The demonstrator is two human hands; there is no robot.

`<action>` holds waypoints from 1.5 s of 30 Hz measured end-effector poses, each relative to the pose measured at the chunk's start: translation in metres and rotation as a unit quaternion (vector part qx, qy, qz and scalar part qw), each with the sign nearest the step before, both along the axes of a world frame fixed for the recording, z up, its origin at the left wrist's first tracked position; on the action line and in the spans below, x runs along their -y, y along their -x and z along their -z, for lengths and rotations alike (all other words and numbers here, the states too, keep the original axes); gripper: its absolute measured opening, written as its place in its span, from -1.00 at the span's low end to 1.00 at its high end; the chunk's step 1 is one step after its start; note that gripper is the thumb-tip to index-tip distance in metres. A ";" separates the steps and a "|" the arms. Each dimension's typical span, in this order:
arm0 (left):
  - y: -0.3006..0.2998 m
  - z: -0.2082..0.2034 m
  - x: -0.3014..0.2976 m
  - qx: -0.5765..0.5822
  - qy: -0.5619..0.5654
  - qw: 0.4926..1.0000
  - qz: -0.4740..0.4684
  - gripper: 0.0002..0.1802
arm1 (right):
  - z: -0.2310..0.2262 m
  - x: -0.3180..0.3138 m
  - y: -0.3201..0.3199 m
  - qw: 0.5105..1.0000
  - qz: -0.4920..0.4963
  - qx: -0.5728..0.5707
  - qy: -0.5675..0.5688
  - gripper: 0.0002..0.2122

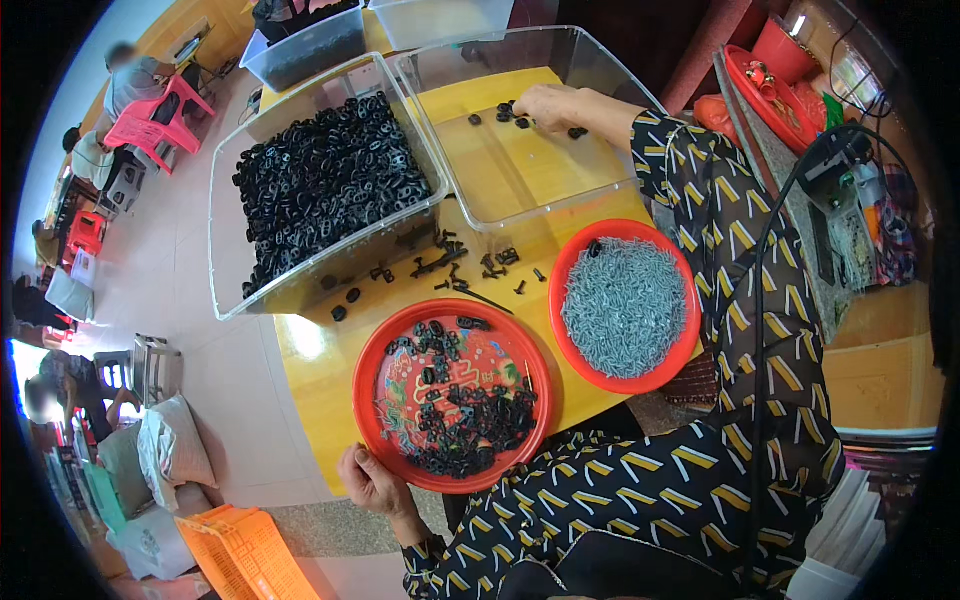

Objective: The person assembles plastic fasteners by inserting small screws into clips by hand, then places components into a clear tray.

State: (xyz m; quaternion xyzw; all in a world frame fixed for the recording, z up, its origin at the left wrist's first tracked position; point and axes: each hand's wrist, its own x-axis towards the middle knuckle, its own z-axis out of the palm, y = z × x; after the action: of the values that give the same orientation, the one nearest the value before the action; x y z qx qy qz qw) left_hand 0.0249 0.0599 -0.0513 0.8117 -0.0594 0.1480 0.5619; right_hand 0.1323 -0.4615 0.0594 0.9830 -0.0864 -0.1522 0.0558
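Inside the right clear plastic bin (600,205), my right hand (548,105) reaches down with fingers bent together over small black plastic parts (504,113); what sits between the fingertips is hidden. By the near-left rim of a red round tray (546,400), my left hand (375,488) is closed with its fingers curled. Whether it grips that rim I cannot tell. The tray holds many black plastic pieces (485,415) over a printed bottom. To its right stands a red bowl (562,345) full of silvery screws (625,308).
A second clear bin (228,250), heaped with black oval parts (330,180), stands left. Loose black pieces (440,262) lie on the yellow table (315,400). A dark cable (762,330) hangs across my right side. Further bins (305,50) stand behind. People sit far left.
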 end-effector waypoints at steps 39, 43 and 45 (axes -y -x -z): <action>0.002 -0.012 0.009 0.018 -0.064 0.998 -0.015 -0.85 | 0.028 0.007 -0.019 0.998 -0.056 -0.029 0.027 -0.84; 0.001 -0.012 0.007 0.022 -0.070 0.997 -0.012 -0.85 | 0.024 0.002 -0.016 0.999 -0.035 -0.018 -0.003 -0.83; 0.001 -0.011 0.008 0.020 -0.070 0.997 -0.011 -0.85 | 0.023 0.002 -0.016 0.999 -0.026 -0.022 0.004 -0.82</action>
State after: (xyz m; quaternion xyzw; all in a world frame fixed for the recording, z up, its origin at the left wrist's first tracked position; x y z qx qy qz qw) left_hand 0.0237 0.0523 -0.0398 0.8467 -0.0722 0.1662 0.5002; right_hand 0.1481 -0.4631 0.0360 0.9811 -0.0602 -0.1719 0.0654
